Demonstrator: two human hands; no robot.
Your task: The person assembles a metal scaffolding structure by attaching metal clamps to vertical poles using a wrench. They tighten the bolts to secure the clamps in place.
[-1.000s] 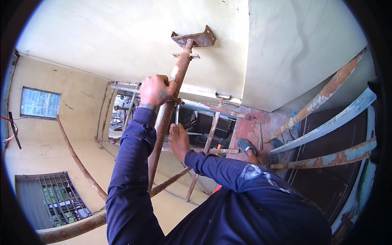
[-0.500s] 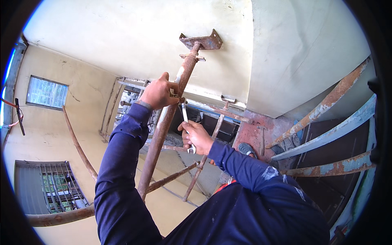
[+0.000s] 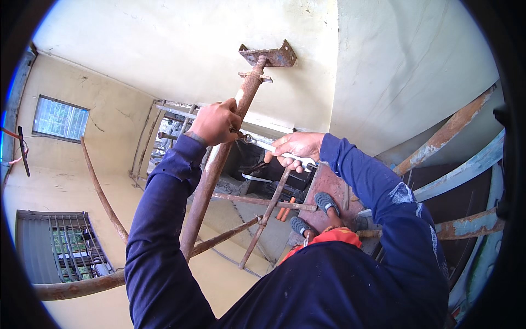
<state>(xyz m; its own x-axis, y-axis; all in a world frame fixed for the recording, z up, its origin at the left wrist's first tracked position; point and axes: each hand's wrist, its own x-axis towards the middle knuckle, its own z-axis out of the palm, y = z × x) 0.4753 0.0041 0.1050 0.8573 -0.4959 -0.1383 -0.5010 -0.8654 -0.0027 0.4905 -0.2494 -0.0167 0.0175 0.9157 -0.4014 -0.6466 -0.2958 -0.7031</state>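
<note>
A combination wrench (image 3: 262, 143), silver in colour, lies in the closed fingers of my right hand (image 3: 300, 146). Its ring end sits at a small rusty bolt fitting (image 3: 241, 135) on the side of a rusty steel pipe (image 3: 208, 189); its open jaw sticks out past my fingers. My left hand (image 3: 215, 124) is closed against the pipe at that fitting, with its fingertips partly hidden. Up the slanting pipe are a collar (image 3: 255, 77) and a rusty U-shaped bracket (image 3: 268, 55) next to the pale wall surface.
More rusty pipes cross below, among them a horizontal pipe (image 3: 263, 202) and a slanted one (image 3: 227, 234). Curved-looking pipes (image 3: 471, 222) stand at the right. My shoes (image 3: 324, 202) rest by a reddish board (image 3: 323, 219). Barred windows (image 3: 61, 118) are at the left.
My right hand has swung the wrench up and to the right, from pointing down to nearly sideways. The left hand stays at the pipe. My shoes and orange handles below have come into view.
</note>
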